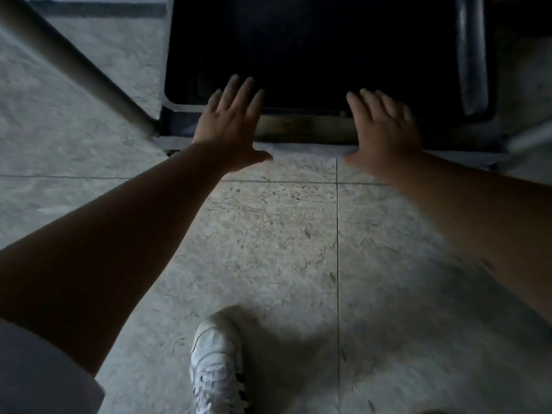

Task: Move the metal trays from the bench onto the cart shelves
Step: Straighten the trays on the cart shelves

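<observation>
Tray [322, 55]: dark metal, lying flat low down on what looks like a cart shelf, at 12 o'clock in the head view. Its near rim sits along a worn metal front rail [301, 127].

Left hand [231, 124]: released, fingers straight and spread, reaching over the near rim at 11 o'clock. Whether it touches the tray, I cannot tell.

Right hand [383, 127]: likewise released, flat, fingers together, at 1 o'clock, over the same rim.

Risks, judged:
- Tray may not be fully seated; uneven pushing from the two hands could skew it and jam it against the shelf sides.
- Very dim light hides the tray's interior and far edge, so overshoot is hard to judge.
- Fingers could get nipped between rim and rail.
- Cart may roll on the smooth tiled floor [268, 234].
- A tilted pole [74, 70] stands at 10 o'clock, near the left forearm; a white shoe [216, 363] at 6 o'clock.
</observation>
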`<state>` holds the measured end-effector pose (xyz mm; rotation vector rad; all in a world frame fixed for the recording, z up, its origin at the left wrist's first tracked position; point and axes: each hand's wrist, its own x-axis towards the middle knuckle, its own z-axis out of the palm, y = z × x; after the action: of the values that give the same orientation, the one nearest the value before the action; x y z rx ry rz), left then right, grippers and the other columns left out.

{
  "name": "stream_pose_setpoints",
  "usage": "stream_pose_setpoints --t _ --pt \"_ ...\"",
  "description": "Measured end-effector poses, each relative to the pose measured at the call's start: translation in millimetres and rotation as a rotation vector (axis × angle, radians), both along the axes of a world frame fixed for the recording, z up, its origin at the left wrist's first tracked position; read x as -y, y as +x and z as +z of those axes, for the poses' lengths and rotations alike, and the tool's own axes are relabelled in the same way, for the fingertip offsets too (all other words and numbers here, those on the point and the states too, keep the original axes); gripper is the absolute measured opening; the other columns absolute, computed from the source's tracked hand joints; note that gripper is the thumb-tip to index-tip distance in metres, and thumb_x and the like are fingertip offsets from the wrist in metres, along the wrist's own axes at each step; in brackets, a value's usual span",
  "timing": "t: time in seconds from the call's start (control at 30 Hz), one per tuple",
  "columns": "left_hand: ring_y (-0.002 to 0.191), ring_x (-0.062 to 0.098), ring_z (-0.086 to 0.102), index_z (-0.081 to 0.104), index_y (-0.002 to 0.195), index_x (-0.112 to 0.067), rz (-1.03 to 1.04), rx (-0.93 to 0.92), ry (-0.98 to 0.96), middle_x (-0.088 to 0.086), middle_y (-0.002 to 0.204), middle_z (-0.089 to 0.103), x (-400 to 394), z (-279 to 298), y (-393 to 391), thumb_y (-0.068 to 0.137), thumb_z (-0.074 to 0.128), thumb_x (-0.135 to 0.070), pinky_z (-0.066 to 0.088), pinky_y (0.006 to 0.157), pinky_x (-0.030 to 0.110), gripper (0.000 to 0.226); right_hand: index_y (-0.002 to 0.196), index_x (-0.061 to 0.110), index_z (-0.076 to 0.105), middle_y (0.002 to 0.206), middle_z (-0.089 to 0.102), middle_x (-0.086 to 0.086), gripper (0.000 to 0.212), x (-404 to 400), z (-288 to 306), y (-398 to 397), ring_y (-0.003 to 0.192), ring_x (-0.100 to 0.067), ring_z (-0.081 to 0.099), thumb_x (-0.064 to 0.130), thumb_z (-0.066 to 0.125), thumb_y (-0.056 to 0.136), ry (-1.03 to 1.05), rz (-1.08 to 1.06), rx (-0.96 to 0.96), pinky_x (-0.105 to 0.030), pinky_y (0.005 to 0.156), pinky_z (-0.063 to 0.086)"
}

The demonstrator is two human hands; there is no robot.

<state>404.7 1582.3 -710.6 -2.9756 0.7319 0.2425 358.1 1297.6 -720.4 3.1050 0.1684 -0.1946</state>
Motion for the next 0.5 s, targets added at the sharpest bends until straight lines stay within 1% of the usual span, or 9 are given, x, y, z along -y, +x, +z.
stream_pose_setpoints --t 0.03,0.1,0.13,0.2,0.27,0.4,0.5 --pt "0.154 0.035 0.006 0.011 0.16 -0.013 0.005 0.01 -0.001 0.015 0.168 0.012 0 -5 4 0.076 0.07 -0.069 0.011 0.123 0.051 0.117 0.15 0.022 0.021 0.149 0.037 -0.01 0.113 2 -4 6 0.134 -0.033 0.034 0.058 0.08 0.06 -0.022 0.016 0.026 -0.051 0.106 0.031" --pt "0.144 0.039 0.028 0.026 0.154 -0.014 0.004 0.052 -0.018 0.017 0.156 0.034 0 -16 9 0.072 0.075 -0.066 0.024 0.118 0.052 0.109 0.142 0.021 0.032 0.132 0.048 -0.009 0.104 5 -11 12 0.12 -0.033 0.044 0.062 0.078 0.059 -0.055 0.068 0.061 -0.05 0.096 0.038" --pt "0.135 0.04 0.038 0.034 0.149 -0.014 -0.004 0.081 -0.034 0.017 0.146 0.043 0 -20 11 0.07 0.077 -0.065 0.031 0.112 0.052 0.102 0.138 0.021 0.035 0.127 0.049 -0.009 0.098 7 -13 12 0.116 -0.033 0.046 0.064 0.077 0.06 -0.071 0.094 0.07 -0.049 0.091 0.041" --pt "0.119 0.04 0.048 0.045 0.137 -0.014 -0.002 0.146 -0.082 0.017 0.13 0.053 -2 -25 8 0.068 0.079 -0.062 0.039 0.1 0.051 0.091 0.132 0.022 0.038 0.123 0.05 -0.007 0.09 9 -16 12 0.113 -0.032 0.046 0.066 0.075 0.062 -0.09 0.132 0.072 -0.047 0.086 0.042" --pt "0.112 0.04 0.051 0.05 0.132 -0.014 -0.001 0.157 -0.106 0.016 0.124 0.056 -4 -22 2 0.07 0.08 -0.057 0.041 0.096 0.051 0.081 0.129 0.02 0.042 0.122 0.05 -0.008 0.084 8 -12 9 0.111 -0.032 0.046 0.062 0.075 0.065 -0.064 0.141 0.048 -0.045 0.086 0.042" --pt "0.113 0.04 0.052 0.055 0.129 -0.013 0.01 0.104 -0.103 0.016 0.123 0.058 1 -11 -6 0.077 0.079 -0.05 0.043 0.094 0.052 0.068 0.124 0.019 0.047 0.121 0.051 -0.009 0.068 0 -4 1 0.112 -0.032 0.046 0.051 0.076 0.072 -0.033 0.069 0.0 -0.045 0.088 0.04" --pt "0.11 0.043 0.052 0.056 0.124 -0.01 0.029 0.112 -0.108 0.018 0.121 0.059 2 -12 -14 0.082 0.076 -0.047 0.041 0.09 0.053 0.059 0.123 0.016 0.048 0.122 0.052 -0.01 0.06 -6 -8 -4 0.112 -0.033 0.046 0.046 0.073 0.078 -0.043 0.078 0.003 -0.046 0.087 0.04"
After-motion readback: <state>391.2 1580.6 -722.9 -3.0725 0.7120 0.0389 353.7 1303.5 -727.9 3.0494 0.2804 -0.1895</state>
